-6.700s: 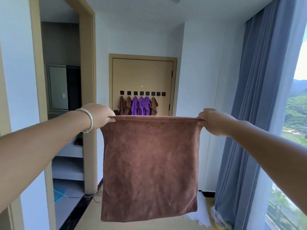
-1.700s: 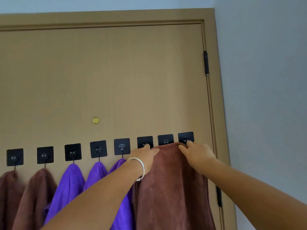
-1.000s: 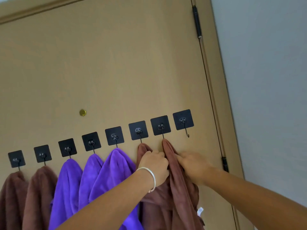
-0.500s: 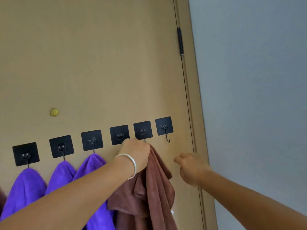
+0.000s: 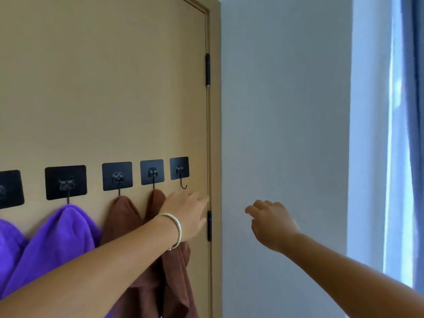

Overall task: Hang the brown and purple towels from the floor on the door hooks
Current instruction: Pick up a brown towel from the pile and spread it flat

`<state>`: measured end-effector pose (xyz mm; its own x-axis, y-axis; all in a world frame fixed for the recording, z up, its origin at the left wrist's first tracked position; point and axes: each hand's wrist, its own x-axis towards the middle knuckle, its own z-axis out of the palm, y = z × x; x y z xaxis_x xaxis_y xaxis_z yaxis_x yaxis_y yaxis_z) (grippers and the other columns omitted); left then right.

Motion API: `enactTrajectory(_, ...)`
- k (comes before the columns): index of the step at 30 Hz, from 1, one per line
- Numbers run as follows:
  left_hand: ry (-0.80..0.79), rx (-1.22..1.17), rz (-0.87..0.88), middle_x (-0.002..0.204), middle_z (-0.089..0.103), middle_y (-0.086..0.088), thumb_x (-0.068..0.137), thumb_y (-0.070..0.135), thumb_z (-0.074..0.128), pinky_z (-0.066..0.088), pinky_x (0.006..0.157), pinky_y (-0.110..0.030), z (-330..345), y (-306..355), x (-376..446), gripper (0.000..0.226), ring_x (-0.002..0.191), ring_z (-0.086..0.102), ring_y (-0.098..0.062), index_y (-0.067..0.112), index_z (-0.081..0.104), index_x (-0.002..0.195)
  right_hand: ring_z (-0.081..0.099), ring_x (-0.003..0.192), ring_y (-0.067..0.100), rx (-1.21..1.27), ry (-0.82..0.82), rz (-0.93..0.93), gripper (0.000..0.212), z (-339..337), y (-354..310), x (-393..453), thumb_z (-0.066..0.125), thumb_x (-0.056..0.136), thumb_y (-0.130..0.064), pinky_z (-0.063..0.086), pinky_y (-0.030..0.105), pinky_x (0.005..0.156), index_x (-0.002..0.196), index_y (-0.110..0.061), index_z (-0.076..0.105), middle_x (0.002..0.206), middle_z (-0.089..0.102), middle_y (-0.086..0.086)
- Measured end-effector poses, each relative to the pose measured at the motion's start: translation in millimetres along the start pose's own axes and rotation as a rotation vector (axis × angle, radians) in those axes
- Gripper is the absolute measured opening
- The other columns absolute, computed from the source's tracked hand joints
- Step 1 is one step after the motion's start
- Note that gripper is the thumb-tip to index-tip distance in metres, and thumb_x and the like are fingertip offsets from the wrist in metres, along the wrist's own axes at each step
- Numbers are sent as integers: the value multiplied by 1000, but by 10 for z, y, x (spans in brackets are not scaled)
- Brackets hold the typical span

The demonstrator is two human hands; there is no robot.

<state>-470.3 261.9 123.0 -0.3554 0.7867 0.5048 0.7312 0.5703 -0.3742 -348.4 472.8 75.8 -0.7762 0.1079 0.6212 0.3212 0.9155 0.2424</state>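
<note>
Now both hands have come off the brown towel (image 5: 160, 271). Half a second ago the left hand (image 5: 185, 216) was bunched round the cloth just under the hooks and the right hand (image 5: 270, 223) was already drawing back; at this moment the left hand's fingers are straight and together, pointing right toward the door edge, in front of the towel's top rather than curled round it. Whether they brush the cloth cannot be told. The right hand floats in front of the grey wall (image 5: 286, 111), well apart from the door (image 5: 103, 76), its fingers loosely bent and holding nothing.

That suggests this brown towel is hung and left to carry its own weight. It seems caught on two neighbouring hooks, rising in two soft peaks under the black stems, then falling in heavy folds down past the bottom of the view. The cloth looks plush, thick and matte, so it should sit without sliding.

To its left a purple towel (image 5: 62, 237) hangs in the same peaked way, with another just showing at the left edge. The far-right hook (image 5: 182, 180) is bare, its curved end free. Judging by that spare hook, one more towel may yet be fetched from the floor, though the floor is out of view.
</note>
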Motion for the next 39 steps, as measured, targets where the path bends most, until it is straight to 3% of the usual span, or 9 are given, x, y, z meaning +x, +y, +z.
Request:
enactTrajectory(4,69,-106,115,125,52,-2,93,39,46,42,92,-40,-56,368,73,50,113,52,-24,23,35,140,59,94,19,-56,25,68,34,-299,206,-472,39,90,-15,45,32,84,115,-25,59,108,62,-5)
enactTrajectory(10,112,-206,300,128,49,-3,91,41,48,41,94,-39,-241,1115,223,51,118,50,-25,24,37,137,62,72,22,-199,11,214,32,-923,544,-1272,59,72,-5,51,34,65,96,-22,70,83,66,-4)
enactTrajectory(18,242,-332,533,122,52,-2,92,41,45,40,88,-38,-879,2442,278,48,111,52,-24,23,38,136,64,88,26,-403,-105,505,31,-1902,1159,-2668,57,78,-12,50,36,78,105,-21,68,93,65,-1)
enactTrajectory(24,321,-438,723,118,54,-2,92,44,47,42,90,-38,-1526,3586,109,47,108,54,-24,22,41,134,67,76,24,-563,-119,716,27,-2734,1399,-3832,63,71,-10,54,34,69,94,-21,69,85,67,-1)
enactTrajectory(27,363,-488,796,115,54,-1,93,44,46,43,90,-38,-1921,4151,-68,48,104,55,-23,23,39,135,68,71,21,-627,-125,792,33,-3175,1435,-4434,68,66,-8,55,33,66,95,-22,71,84,69,-2)
enactTrajectory(33,409,-584,942,120,55,-1,93,47,48,48,90,-40,-2648,5208,-634,53,106,57,-21,25,35,139,67,87,18,-693,-177,991,37,-4033,1380,-5607,54,82,-10,54,32,79,115,-22,64,104,69,-2)
enactTrajectory(39,424,-733,1066,127,54,-2,91,49,50,47,93,-39,-3320,6173,-1319,57,112,55,-23,28,34,141,67,85,16,-801,-204,1180,32,-4812,1125,-6661,58,83,-16,55,33,79,113,-22,66,103,70,-2)
